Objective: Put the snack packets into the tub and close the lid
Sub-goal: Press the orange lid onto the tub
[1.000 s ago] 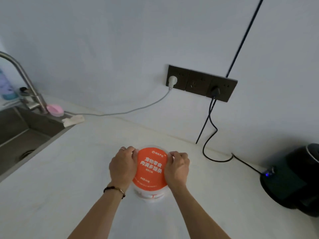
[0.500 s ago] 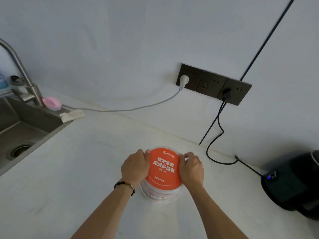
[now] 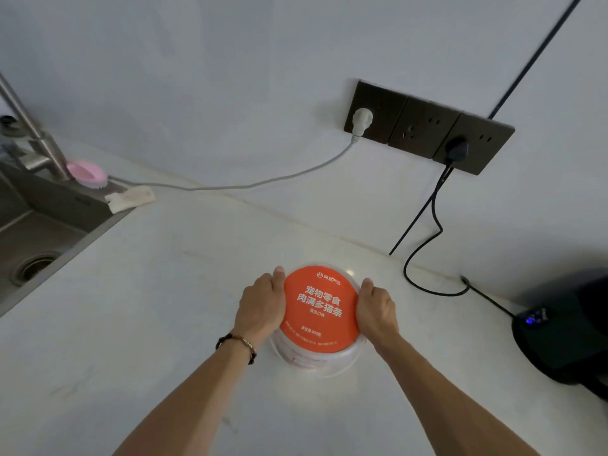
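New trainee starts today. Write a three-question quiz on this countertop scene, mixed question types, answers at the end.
1. True or false: the orange lid sits on top of the clear tub.
2. Which hand wears the beaded bracelet? A) left hand B) right hand C) neither
3. Fill in: in the dark socket panel on the wall there are a white plug and a ____ plug.

Key
1. True; both hands press its opposite edges.
2. A
3. black
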`<state>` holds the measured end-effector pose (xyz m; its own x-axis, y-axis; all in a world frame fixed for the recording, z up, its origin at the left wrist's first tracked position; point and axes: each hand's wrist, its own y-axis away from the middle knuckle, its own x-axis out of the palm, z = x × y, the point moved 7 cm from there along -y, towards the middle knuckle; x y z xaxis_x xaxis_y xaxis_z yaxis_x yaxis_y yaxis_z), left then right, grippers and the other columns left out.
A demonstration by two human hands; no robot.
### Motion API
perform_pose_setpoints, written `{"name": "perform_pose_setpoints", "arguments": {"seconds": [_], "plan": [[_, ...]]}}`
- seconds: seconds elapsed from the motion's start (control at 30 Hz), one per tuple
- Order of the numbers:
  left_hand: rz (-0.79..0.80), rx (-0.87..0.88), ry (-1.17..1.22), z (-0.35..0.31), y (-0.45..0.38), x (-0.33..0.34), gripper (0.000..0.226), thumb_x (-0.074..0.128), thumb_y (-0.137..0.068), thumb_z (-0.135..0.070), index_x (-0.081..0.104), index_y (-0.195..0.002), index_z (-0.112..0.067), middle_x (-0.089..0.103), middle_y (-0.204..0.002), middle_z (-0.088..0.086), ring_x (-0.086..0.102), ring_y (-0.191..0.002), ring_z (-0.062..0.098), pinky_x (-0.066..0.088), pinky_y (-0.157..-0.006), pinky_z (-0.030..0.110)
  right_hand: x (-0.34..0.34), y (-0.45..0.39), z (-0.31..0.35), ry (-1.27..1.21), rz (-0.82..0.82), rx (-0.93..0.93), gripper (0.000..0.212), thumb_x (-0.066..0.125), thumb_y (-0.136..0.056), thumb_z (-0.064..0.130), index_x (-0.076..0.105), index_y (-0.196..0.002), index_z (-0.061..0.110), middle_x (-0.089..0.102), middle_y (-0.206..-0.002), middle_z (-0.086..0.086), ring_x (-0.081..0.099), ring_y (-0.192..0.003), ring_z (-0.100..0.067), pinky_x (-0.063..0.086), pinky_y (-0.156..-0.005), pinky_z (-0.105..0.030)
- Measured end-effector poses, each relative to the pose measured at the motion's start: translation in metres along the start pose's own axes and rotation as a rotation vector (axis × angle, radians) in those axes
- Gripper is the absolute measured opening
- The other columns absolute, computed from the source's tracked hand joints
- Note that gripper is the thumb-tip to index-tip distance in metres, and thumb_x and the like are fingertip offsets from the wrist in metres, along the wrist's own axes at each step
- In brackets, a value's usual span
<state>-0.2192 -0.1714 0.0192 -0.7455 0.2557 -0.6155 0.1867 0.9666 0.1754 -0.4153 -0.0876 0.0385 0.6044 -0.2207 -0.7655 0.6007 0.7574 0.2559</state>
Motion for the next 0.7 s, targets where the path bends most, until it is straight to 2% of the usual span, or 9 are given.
{"name": "perform_pose_setpoints", "arguments": {"seconds": [0.1, 0.2, 0.27, 0.33, 0.4, 0.47, 0.57, 0.7], "plan": [[0.055, 0.005, -0.026, 0.002, 0.017, 0.002, 0.061, 0.010, -0.098, -0.048, 0.057, -0.101, -0.010, 0.066, -0.097, 0.012, 0.065, -0.084, 0.029, 0.053, -0.082, 0.042, -0.006, -0.008, 0.007, -0.024, 0.036, 0.018, 0.050, 0.017, -0.101, 0.028, 0.050, -0.117, -0.006, 0.055, -0.118, -0.031, 0.051, -0.110, -0.044, 0.041, -0.093, -0.046], [0.211, -0.085, -0.011, 0.007, 0.038, -0.005, 0.058, 0.015, -0.097, -0.051, 0.058, -0.092, -0.012, 0.069, -0.082, 0.009, 0.068, -0.060, 0.024, 0.056, -0.066, 0.032, -0.015, -0.009, 0.000, -0.129, 0.035, 0.131, 0.065, 0.019, -0.095, 0.049, 0.059, -0.118, 0.003, 0.060, -0.121, -0.021, 0.054, -0.113, -0.038, 0.041, -0.101, -0.048], [0.177, -0.061, -0.096, -0.008, 0.021, -0.014, 0.059, 0.022, -0.093, -0.056, 0.058, -0.091, -0.009, 0.068, -0.083, 0.009, 0.067, -0.067, 0.026, 0.054, -0.069, 0.034, -0.016, 0.005, -0.011, -0.222, 0.008, 0.201, 0.065, 0.021, -0.094, 0.052, 0.059, -0.120, 0.006, 0.061, -0.123, -0.018, 0.055, -0.113, -0.035, 0.041, -0.102, -0.047], [0.108, 0.033, -0.220, -0.036, -0.009, -0.007, 0.069, 0.022, -0.089, -0.062, 0.061, -0.093, -0.006, 0.067, -0.086, 0.013, 0.063, -0.077, 0.029, 0.046, -0.069, 0.035, -0.012, 0.019, -0.026, -0.220, -0.038, 0.245, 0.067, 0.019, -0.095, 0.053, 0.056, -0.124, 0.005, 0.060, -0.124, -0.020, 0.055, -0.113, -0.037, 0.041, -0.101, -0.047], [0.183, 0.151, -0.339, -0.065, -0.028, 0.014, 0.073, 0.020, -0.086, -0.067, 0.061, -0.085, -0.008, 0.067, -0.087, 0.014, 0.063, -0.080, 0.030, 0.044, -0.066, 0.035, -0.004, 0.031, -0.040, -0.190, -0.076, 0.309, 0.073, 0.014, -0.094, 0.057, 0.052, -0.127, 0.004, 0.058, -0.126, -0.022, 0.054, -0.116, -0.039, 0.040, -0.103, -0.048], [0.354, 0.202, -0.404, -0.072, -0.039, 0.041, 0.071, 0.023, -0.083, -0.074, 0.056, -0.069, -0.013, 0.066, -0.079, 0.007, 0.063, -0.074, 0.025, 0.048, -0.069, 0.036, 0.002, 0.034, -0.050, -0.238, -0.114, 0.371, 0.076, 0.011, -0.094, 0.057, 0.051, -0.128, 0.002, 0.057, -0.127, -0.024, 0.053, -0.117, -0.040, 0.040, -0.104, -0.050], [0.556, 0.139, -0.314, -0.063, -0.044, 0.059, 0.070, 0.030, -0.077, -0.081, 0.049, -0.053, -0.018, 0.062, -0.063, 0.002, 0.062, -0.061, 0.021, 0.053, -0.076, 0.040, 0.003, 0.029, -0.052, -0.280, -0.145, 0.387, 0.074, 0.010, -0.095, 0.053, 0.052, -0.127, 0.001, 0.058, -0.125, -0.026, 0.054, -0.115, -0.041, 0.041, -0.102, -0.050], [0.579, 0.133, -0.291, -0.061, -0.044, 0.064, 0.071, 0.027, -0.086, -0.073, 0.060, -0.066, -0.012, 0.070, -0.074, 0.008, 0.068, -0.072, 0.023, 0.054, -0.077, 0.036, -0.003, 0.028, -0.040, -0.184, -0.102, 0.280, 0.054, 0.013, -0.100, 0.031, 0.043, -0.132, 0.001, 0.053, -0.129, -0.029, 0.049, -0.119, -0.044, 0.039, -0.103, -0.051]]}}
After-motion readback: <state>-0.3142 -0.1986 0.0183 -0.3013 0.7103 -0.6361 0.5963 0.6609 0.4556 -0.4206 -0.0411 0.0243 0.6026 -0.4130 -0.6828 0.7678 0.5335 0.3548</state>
